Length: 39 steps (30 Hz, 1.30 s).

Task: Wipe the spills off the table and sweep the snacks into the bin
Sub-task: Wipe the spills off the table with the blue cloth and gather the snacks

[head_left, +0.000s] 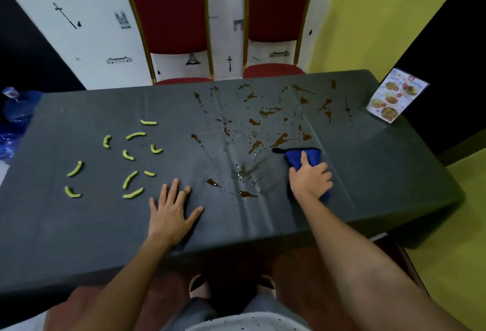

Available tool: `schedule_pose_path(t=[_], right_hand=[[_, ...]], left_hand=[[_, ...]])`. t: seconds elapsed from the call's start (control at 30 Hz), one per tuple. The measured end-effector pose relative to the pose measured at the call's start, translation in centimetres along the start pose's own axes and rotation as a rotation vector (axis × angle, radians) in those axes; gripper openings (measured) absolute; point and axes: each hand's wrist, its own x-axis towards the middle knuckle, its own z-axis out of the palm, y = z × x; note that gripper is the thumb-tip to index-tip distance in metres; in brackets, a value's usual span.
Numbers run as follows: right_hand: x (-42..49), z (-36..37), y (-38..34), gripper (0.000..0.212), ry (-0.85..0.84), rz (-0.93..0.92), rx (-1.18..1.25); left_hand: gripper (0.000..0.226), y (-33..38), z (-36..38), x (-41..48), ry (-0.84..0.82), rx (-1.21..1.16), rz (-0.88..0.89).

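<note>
Grey table point(79, 225): right hand point(310, 178) grips, half hides blue cloth point(302, 157); left hand point(171, 212) flat, open.

Both forearms bare right down to the hands, no sleeves in view, no watch or bands at the wrists. Left hand point(172, 209): a ring on one finger, two fingers over from the thumb. Right hand point(310, 179): no rings that I can see. Top point(244, 324) is white with small dark specks, only its lower front showing. Grey shorts point(193, 311) below it. Feet in light slip-on footwear point(200, 287) with dark insides; detail too dim to tell.
</note>
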Motion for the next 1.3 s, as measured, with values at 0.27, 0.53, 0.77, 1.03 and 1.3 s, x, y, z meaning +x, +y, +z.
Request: schedule_pose_path(t=[0.27, 0.53, 0.77, 1.03, 1.3], right_hand=[[-8.4, 2.1, -7.9, 0.065, 0.017, -0.232, -0.076], [-8.0, 1.4, -1.9, 0.062, -0.053, -0.708, -0.2], [-8.1, 2.4, -3.5, 0.071, 0.042, -0.928, -0.355], [-4.3, 1.9, -8.9, 0.065, 0.056, -0.771, -0.252], [-6.0, 2.5, -4.4, 0.068, 0.164, -1.289, -0.283]], left_hand=[[0.083, -0.8, 1.0, -0.4, 0.065, -0.005, 0.077], [0.08, -0.7, 1.2, -0.6, 0.105, -0.045, 0.099], [0.084, -1.0, 1.3, -0.5, 0.075, 0.006, 0.079], [0.099, -0.4, 1.6, -0.9, 0.091, 0.018, -0.051], [0.122, -0.3, 2.0, -1.6, 0.063, 0.001, -0.087]])
